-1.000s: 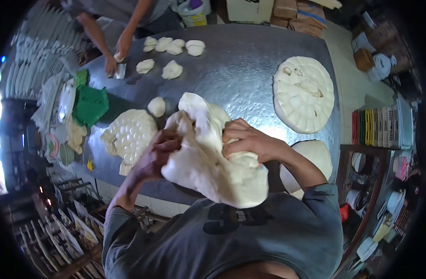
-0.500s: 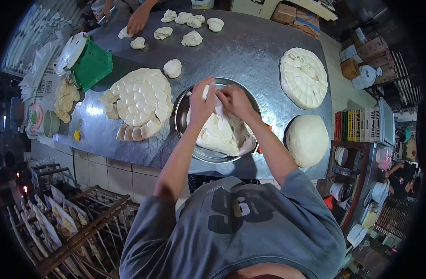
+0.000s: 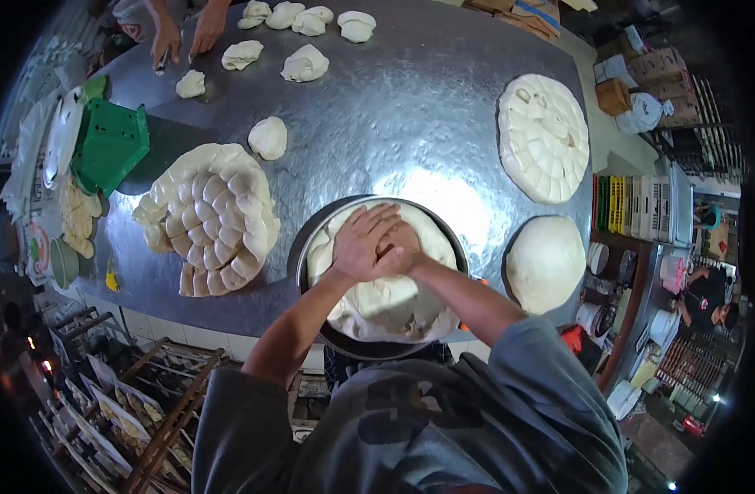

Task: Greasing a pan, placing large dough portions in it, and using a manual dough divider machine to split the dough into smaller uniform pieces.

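A large mass of pale dough (image 3: 385, 317) fills a round metal bowl (image 3: 304, 294) at the near edge of the table. My left hand (image 3: 362, 247) lies on the dough with its fingers stretched out, overlapping my right hand (image 3: 404, 247). Pressed down beside and partly beneath it, the right hand has its fingers mostly hidden. Both forearms reach in from the lower edge, elbows wide. A smooth dome of dough (image 3: 546, 263) rests right of the bowl; a disc of dough scored into many pieces (image 3: 212, 218) lies to its left.
Another scored dough disc (image 3: 544, 138) sits at the far right of the metal table (image 3: 394, 99). A single dough ball (image 3: 268, 138), several dough lumps (image 3: 305, 63) and a green scale (image 3: 111, 146) are farther left. A co-worker's hands (image 3: 203, 33) work at the far left.
My hands have gone from gathering dough at the bowl's far side to lying together, pressed on it. The view has shifted, and the co-worker's hand has left the small lump.
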The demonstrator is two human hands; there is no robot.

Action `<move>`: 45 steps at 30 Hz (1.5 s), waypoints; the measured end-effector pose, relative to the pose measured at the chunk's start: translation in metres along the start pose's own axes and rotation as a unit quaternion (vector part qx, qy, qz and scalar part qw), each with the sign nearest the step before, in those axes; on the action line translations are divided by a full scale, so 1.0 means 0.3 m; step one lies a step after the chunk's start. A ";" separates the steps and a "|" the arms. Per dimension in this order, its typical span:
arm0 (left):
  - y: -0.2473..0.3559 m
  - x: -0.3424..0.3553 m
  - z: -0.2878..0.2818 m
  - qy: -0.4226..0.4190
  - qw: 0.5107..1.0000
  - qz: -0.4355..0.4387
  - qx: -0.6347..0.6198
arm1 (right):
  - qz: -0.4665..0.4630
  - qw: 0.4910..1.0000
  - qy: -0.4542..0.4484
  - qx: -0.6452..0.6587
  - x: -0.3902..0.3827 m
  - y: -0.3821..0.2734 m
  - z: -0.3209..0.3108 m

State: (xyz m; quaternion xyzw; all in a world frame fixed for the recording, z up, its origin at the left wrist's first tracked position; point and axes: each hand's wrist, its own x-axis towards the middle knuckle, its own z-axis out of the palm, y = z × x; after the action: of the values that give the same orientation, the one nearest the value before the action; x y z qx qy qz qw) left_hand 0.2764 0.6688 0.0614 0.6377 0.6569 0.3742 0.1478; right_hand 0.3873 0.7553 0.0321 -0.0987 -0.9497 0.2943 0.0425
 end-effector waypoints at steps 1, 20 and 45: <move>0.009 0.009 -0.004 -0.012 1.000 -0.004 0.023 | -0.011 1.000 -0.018 0.006 0.002 0.002 -0.019; 0.186 -0.234 0.061 -0.026 0.994 0.083 0.071 | -0.033 0.998 -0.035 0.048 -0.198 -0.200 0.132; 0.022 -0.170 0.027 -0.017 0.967 -0.071 0.244 | 0.207 0.951 0.136 -0.184 -0.242 -0.099 -0.007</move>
State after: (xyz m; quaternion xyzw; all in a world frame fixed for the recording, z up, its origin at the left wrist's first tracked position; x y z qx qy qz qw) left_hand 0.2938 0.6221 0.0459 0.6121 0.7696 0.1799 0.0249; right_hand 0.4535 0.7171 0.0492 -0.3381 -0.9313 0.1005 0.0909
